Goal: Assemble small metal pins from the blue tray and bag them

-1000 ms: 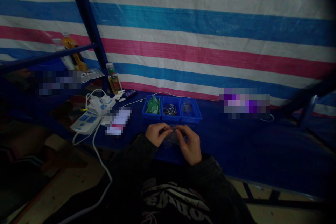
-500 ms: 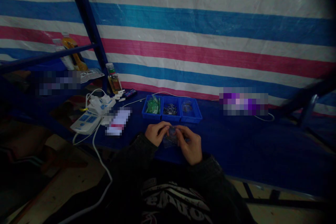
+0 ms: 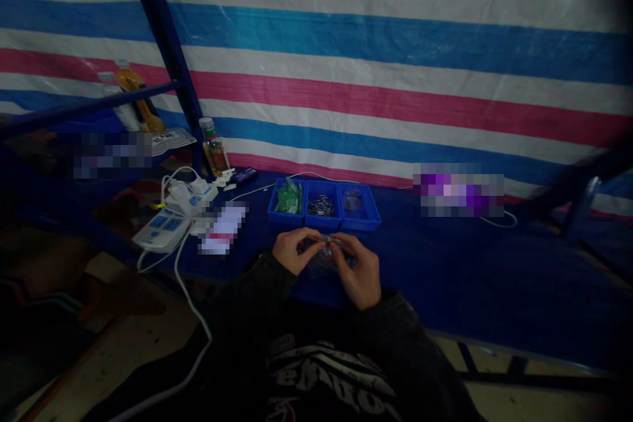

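Note:
Both my left hand (image 3: pixel 298 250) and my right hand (image 3: pixel 358 268) pinch the top of a small clear plastic bag (image 3: pixel 322 266), close to the front edge of the table. My fingertips nearly meet at the bag's upper edge, and its lower part hangs below them. What is inside the bag is too dim to make out. Just beyond my hands stand three joined blue bins: the left bin (image 3: pixel 285 216) has green packets (image 3: pixel 289 198), the middle one has small metal pieces (image 3: pixel 321 205), and the right one has a few clear plastic items (image 3: pixel 352 199).
Left of the bins lie a blurred phone (image 3: pixel 223 229) and a white power strip (image 3: pixel 161 229) with tangled cables. A bottle (image 3: pixel 215 150) stands by the blue metal frame (image 3: pixel 171 46). Behind the table hangs a striped tarp (image 3: pixel 346 92). A blurred purple object (image 3: pixel 457 191) sits at the back right.
My left thumb has shifted towards my right fingers, and the bag's upper edge is now bunched between the fingertips. The bins and other things have stayed put.

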A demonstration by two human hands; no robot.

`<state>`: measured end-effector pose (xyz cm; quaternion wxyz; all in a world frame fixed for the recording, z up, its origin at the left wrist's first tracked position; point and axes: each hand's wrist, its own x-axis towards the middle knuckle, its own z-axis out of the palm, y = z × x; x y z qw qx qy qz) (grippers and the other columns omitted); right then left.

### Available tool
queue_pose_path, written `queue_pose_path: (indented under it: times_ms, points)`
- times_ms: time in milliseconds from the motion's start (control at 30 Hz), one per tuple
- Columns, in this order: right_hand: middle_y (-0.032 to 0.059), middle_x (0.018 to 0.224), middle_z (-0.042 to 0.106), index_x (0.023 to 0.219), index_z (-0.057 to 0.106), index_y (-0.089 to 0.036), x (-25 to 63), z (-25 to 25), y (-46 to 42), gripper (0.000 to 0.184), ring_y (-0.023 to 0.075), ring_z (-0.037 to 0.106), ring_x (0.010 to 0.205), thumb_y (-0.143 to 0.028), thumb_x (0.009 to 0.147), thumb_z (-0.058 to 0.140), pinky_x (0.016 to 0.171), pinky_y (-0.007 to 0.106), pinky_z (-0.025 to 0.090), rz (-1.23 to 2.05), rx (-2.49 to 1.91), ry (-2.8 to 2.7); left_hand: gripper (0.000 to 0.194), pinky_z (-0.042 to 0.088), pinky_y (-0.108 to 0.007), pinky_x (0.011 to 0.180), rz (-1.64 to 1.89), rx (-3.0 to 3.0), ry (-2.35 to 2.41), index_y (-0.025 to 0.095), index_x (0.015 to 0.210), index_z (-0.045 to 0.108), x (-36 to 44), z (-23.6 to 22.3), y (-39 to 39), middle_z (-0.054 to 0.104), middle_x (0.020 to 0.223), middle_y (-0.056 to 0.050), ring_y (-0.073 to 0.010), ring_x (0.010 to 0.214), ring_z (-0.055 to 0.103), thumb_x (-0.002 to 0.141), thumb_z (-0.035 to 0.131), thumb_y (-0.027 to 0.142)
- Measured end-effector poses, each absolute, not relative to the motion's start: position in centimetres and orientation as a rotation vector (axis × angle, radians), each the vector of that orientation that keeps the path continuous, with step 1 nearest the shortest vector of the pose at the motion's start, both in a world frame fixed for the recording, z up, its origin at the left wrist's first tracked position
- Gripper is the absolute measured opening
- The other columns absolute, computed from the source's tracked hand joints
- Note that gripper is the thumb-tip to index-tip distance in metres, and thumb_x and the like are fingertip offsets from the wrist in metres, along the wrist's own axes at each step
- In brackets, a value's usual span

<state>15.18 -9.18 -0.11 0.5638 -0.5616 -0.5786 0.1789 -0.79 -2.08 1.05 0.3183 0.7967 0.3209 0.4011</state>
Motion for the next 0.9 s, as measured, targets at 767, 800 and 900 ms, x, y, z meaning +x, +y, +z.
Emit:
queue_pose_path:
  times_ms: [767,800,900]
  points:
    - [0.0023,0.086,0.068,0.116,0.059,-0.022,15.3,-0.4,-9.0,0.024,0.0169,0.064,0.073,-0.030,0.093,0.055,0.068,0.029,0.051,0.423,-1.298,-1.370,0.016,0.049,-0.023,0.069,1.060,2.186,0.826,0.015,0.089,0.067,-0.7,0.6,-1.8,0.072,0.083,-0.004,-0.0136,0.072,0.066,0.092,0.057,0.028]
    - [0.0014,0.085,0.068,0.120,0.056,-0.022,15.2,-0.5,-9.0,0.028,0.0164,0.064,0.070,-0.030,0.093,0.055,0.066,0.029,0.051,0.443,-1.296,-1.344,0.018,0.049,-0.023,0.069,1.054,2.187,0.830,0.015,0.090,0.067,-0.7,0.6,-1.8,0.072,0.083,-0.004,-0.0137,0.072,0.066,0.093,0.056,0.029]
    - [0.0017,0.083,0.068,0.110,0.058,-0.022,15.3,-0.7,-9.0,0.020,0.0165,0.064,0.069,-0.031,0.092,0.056,0.065,0.028,0.051,0.425,-1.285,-1.331,0.021,0.050,-0.023,0.070,1.040,2.174,0.842,0.016,0.093,0.067,-0.8,0.7,-1.8,0.072,0.084,-0.004,-0.0143,0.073,0.066,0.095,0.052,0.031]
